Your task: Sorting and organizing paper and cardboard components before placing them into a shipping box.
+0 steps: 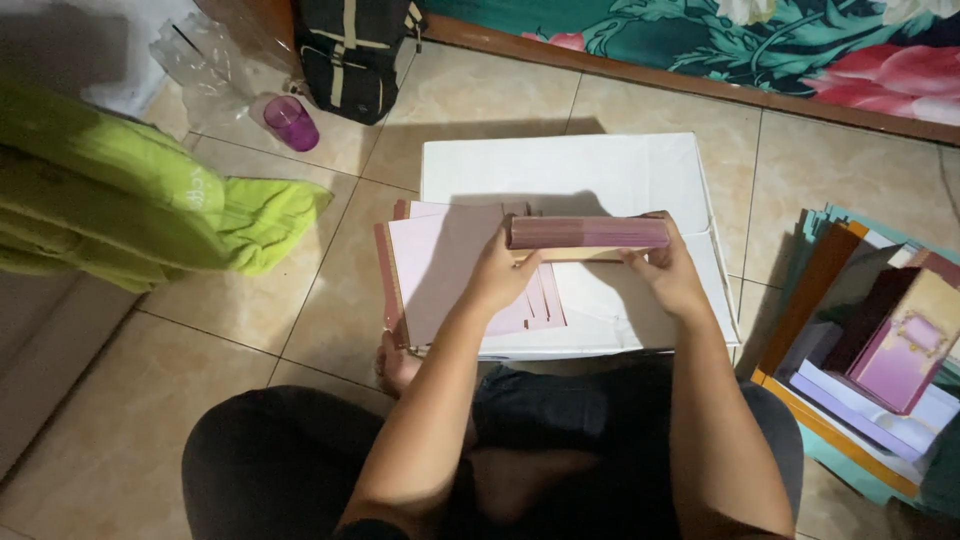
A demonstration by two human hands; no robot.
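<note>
Left hand (497, 272) closed on left end of pink card stack (588, 233). Right hand (668, 272) closed on right end. Stack held flat over white box (560, 170), middle of view. Loose pink sheets (440, 265) at 9 o'clock from stack. Green cloth (130, 190) far at 9 o'clock. Pile of coloured cards (880, 340) at 4 o'clock.

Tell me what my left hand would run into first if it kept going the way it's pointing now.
The left hand already grips the left end of the pink card stack. Pushed farther away from you, it would cross the bare top of the white box, then floor tiles; depth is hard to judge.
</note>
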